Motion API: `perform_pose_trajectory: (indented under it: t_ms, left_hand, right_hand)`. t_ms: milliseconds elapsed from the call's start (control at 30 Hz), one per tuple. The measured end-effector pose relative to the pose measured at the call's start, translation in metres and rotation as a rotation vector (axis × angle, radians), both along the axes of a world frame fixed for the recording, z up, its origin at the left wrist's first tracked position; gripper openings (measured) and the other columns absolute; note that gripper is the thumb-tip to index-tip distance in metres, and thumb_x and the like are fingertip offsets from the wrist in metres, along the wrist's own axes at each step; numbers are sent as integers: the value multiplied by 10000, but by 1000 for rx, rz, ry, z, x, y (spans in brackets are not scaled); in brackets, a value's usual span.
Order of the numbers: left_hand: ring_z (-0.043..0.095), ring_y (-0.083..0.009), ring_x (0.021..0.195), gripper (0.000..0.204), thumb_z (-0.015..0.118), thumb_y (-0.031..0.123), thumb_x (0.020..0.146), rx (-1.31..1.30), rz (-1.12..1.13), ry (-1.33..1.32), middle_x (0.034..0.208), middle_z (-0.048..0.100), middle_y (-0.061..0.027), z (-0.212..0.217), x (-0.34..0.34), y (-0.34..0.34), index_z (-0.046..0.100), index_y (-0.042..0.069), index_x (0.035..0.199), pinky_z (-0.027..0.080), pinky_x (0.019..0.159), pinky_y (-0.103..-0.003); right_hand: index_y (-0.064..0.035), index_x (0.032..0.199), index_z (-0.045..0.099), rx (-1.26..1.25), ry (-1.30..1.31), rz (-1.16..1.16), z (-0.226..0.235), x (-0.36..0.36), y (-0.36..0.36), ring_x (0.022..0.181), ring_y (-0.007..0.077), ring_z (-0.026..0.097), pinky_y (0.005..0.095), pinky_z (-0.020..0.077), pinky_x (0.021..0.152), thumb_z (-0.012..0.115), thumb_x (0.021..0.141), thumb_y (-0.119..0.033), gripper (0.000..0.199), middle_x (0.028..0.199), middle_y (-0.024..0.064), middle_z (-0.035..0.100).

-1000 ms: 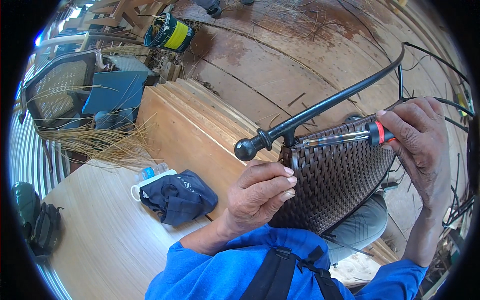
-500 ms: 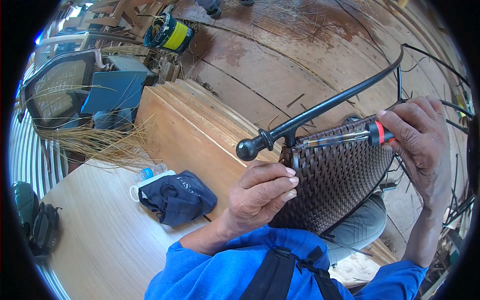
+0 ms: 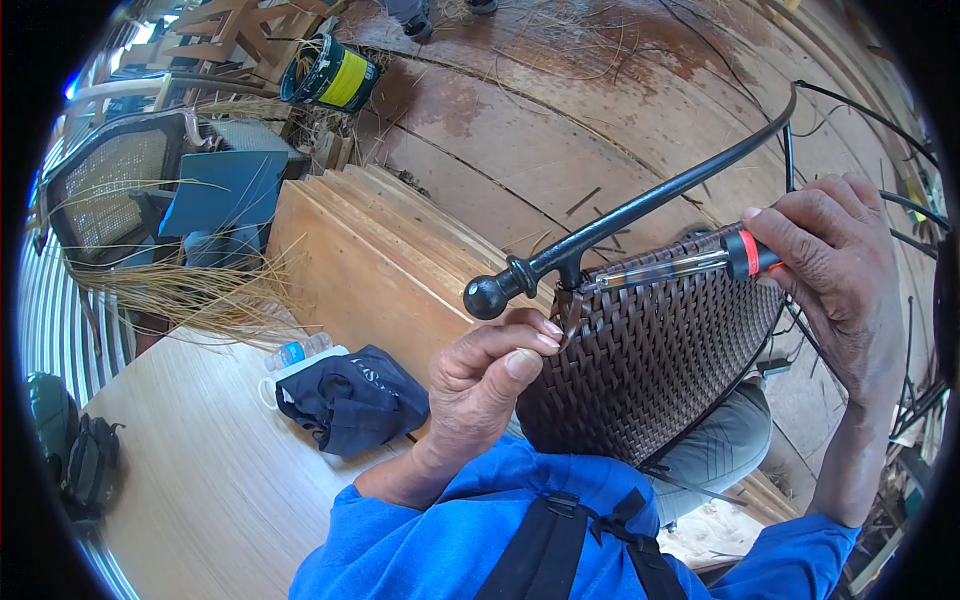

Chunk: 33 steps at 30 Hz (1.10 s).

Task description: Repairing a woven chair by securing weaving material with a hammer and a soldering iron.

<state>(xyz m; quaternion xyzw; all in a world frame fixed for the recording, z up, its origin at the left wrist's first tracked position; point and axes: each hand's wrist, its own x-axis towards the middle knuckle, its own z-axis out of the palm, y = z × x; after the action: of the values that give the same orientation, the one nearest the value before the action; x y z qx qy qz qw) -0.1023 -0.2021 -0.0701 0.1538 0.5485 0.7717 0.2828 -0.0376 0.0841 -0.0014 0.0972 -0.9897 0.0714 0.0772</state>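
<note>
A dark brown woven panel (image 3: 650, 365) on a black metal chair frame (image 3: 665, 200) rests against my lap. At the panel's upper left corner, below the frame's ball-shaped end, my left hand (image 3: 478, 378) pinches a short brown weaving strip (image 3: 570, 318) between thumb and fingers. My right hand (image 3: 838, 265) is wrapped round the handle of a screwdriver (image 3: 680, 267), black with a red band. Its long metal shaft lies along the panel's top edge, with the tip near that corner, among the weave.
To the left stands a pale wooden table (image 3: 190, 440) with a dark blue cloth bag (image 3: 350, 400) and a plastic bottle (image 3: 300, 350). Beyond are stacked boards (image 3: 370, 260), loose cane strands (image 3: 190, 285), a woven-back chair (image 3: 110, 190) and a bucket (image 3: 335, 75). Another person's feet (image 3: 418, 25) show far off.
My left hand has shifted slightly left, and the brown strip now shows curled between its fingertips and the corner. The screwdriver and right hand have moved a little left with the frame.
</note>
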Motion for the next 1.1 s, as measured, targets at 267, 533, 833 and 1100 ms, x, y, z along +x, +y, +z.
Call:
perform_pose_trajectory:
  t_ms: [267,533,833,1100]
  left_hand:
    - [505,-208,1015,170,590,113,857,97,8,-102,965,600,-125,-3,-2,-1,628,-21,956,389,921,-347]
    - [505,-210,1014,165,587,106,856,100,3,-84,948,609,-117,-5,-3,-2,627,-23,953,390,921,-352]
    - [504,-207,1012,161,574,102,863,112,2,-89,962,598,-120,-7,-2,-3,624,-21,953,385,926,-351]
    - [489,-196,1029,198,588,123,858,104,-11,-57,1058,549,-130,-6,-1,-3,604,-18,996,357,936,-339]
  right_hand:
    - [-79,1035,609,-11,2,5,2,0,0,804,247,524,404,357,777,597,726,-174,323,840,67,568]
    - [-109,968,643,-14,99,-9,-3,2,-5,749,209,533,379,365,729,636,665,-187,313,771,51,567]
    - [-94,994,630,-25,70,-34,-5,10,-5,798,227,518,383,362,748,635,663,-151,336,824,55,566]
    - [-41,1074,574,-250,35,-278,11,29,-1,852,199,519,291,428,746,624,752,-102,331,916,73,556]
